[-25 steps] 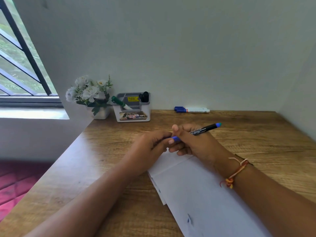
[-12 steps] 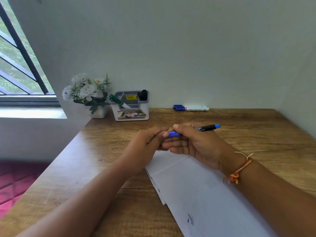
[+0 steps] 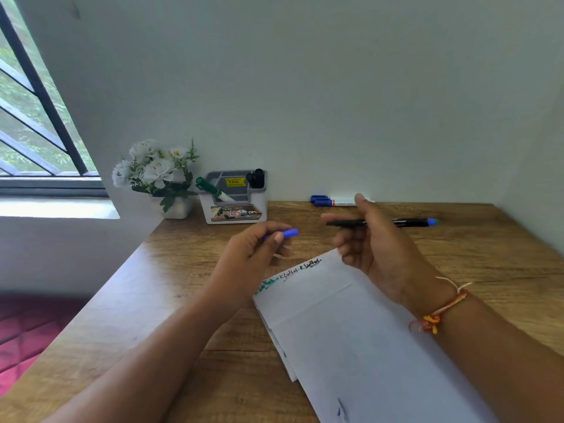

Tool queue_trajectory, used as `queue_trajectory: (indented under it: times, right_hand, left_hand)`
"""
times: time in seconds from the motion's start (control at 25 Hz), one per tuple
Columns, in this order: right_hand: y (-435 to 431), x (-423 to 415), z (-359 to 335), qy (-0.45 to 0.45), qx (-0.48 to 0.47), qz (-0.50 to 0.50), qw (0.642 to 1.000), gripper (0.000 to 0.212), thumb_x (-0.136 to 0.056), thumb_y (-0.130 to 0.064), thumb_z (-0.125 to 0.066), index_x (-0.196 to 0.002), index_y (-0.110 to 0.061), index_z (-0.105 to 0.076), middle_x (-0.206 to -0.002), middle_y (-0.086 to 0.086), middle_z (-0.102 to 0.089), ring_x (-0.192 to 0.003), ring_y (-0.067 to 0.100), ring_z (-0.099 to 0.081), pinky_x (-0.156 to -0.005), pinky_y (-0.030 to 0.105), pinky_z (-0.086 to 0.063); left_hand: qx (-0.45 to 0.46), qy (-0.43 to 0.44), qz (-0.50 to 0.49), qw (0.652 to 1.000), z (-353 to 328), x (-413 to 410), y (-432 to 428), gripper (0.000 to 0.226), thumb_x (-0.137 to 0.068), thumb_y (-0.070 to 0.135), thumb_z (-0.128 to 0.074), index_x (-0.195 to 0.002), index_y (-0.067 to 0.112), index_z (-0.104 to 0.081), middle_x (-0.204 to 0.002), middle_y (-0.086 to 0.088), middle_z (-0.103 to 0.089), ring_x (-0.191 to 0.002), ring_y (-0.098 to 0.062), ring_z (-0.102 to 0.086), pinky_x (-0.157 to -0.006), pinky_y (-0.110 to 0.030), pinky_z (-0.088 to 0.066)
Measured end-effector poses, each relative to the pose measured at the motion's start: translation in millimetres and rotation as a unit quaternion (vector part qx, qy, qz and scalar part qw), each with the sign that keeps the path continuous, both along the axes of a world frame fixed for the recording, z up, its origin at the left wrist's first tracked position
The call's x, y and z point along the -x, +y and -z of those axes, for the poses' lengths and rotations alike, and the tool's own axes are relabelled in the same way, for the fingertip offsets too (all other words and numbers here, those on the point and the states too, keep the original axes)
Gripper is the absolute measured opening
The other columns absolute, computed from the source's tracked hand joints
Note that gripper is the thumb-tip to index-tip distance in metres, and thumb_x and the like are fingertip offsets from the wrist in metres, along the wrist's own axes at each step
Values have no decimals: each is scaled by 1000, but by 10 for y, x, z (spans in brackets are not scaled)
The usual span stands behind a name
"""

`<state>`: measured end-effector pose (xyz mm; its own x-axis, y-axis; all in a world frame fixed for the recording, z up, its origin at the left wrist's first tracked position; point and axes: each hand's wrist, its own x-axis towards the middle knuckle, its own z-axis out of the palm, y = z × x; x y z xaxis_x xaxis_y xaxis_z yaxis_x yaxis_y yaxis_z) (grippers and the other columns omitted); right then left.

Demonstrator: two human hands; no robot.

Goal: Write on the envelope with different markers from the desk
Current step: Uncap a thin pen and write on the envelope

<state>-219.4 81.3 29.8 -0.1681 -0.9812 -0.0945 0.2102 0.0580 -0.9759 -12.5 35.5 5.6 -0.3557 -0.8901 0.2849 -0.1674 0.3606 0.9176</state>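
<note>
A white envelope [image 3: 345, 328] lies on the wooden desk [image 3: 189, 270] in front of me, with green and black writing along its far edge. My left hand [image 3: 253, 254] pinches a blue marker cap [image 3: 288, 233] above the desk. My right hand [image 3: 372, 245] holds the uncapped black marker [image 3: 406, 222] with a blue rear end, level above the envelope's far corner. The cap and the marker are apart.
Against the wall stand a pot of white flowers [image 3: 158, 175] and a grey pen holder [image 3: 235, 196] with a green marker [image 3: 210, 188] and black markers [image 3: 255, 178]. Two blue-capped markers [image 3: 331, 200] lie by the wall. A window is at the left.
My hands were together on the capped marker. Now they have pulled apart, the cap staying in my left hand and the marker in my right. The writing on the envelope has come into sight.
</note>
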Motion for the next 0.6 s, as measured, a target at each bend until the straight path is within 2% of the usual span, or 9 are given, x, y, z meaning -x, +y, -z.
queue_trajectory:
  times: [0.08, 0.16, 0.24, 0.28, 0.36, 0.48, 0.6]
  right_hand:
    - [-42, 97, 49, 68, 15, 72, 995, 33, -101, -37, -56, -95, -17, -81, -67, 2, -71, -58, 9, -62, -55, 21, -51]
    - [-52, 133, 115, 142, 21, 85, 986, 15, -98, -26, -64, -92, -20, -78, -80, 6, -76, -69, 11, -69, -60, 22, -55]
    - [-41, 111, 155, 182, 22, 76, 980, 14, -96, -26, -67, -93, -20, -79, -87, 8, -79, -78, 13, -74, -64, 24, -59]
    - [-39, 96, 170, 199, 27, 68, 977, 16, -96, -28, -68, -93, -19, -81, -88, 6, -80, -82, 14, -76, -67, 24, -61]
    - [-51, 68, 206, 240, 45, 57, 968, 17, -96, -27, -67, -93, -19, -82, -86, 4, -81, -84, 15, -78, -74, 30, -64]
    - [-79, 21, 306, 305, 70, 60, 948, 15, -95, -27, -68, -91, -20, -81, -84, 1, -81, -80, 10, -78, -86, 39, -63]
    - [-99, -79, 373, 299, 86, 82, 947, 16, -96, -26, -66, -92, -20, -81, -85, 0, -80, -83, 11, -76, -90, 44, -61]
  left_hand:
    - [-1, -18, -25, 1000, 8, -40, -51, 23, -97, 10, -60, -102, 31, -66, -94, 1, -73, -92, -19, -72, -80, -30, -61]
    - [-17, -28, -36, 999, 29, -64, -75, 22, -93, 8, -65, -98, 30, -65, -97, -4, -72, -94, -30, -70, -86, -46, -61]
    - [-15, -49, -35, 998, 33, -70, -70, 25, -93, 9, -63, -100, 33, -66, -98, -5, -69, -92, -35, -67, -86, -52, -59]
    - [-4, -71, -29, 997, 32, -67, -63, 26, -95, 12, -60, -105, 36, -67, -97, -1, -67, -89, -33, -65, -84, -50, -59]
    - [36, -123, -23, 991, 31, -70, -59, 26, -99, 19, -56, -113, 38, -67, -99, 8, -65, -85, -18, -63, -79, -37, -59]
    - [59, -143, -28, 988, 18, -77, -81, 18, -96, 22, -63, -104, 38, -65, -96, 12, -67, -80, -5, -64, -70, -21, -54]
    - [51, -155, -37, 986, 28, -97, -107, 12, -95, 22, -63, -99, 33, -60, -93, 5, -68, -80, -12, -66, -68, -27, -56]
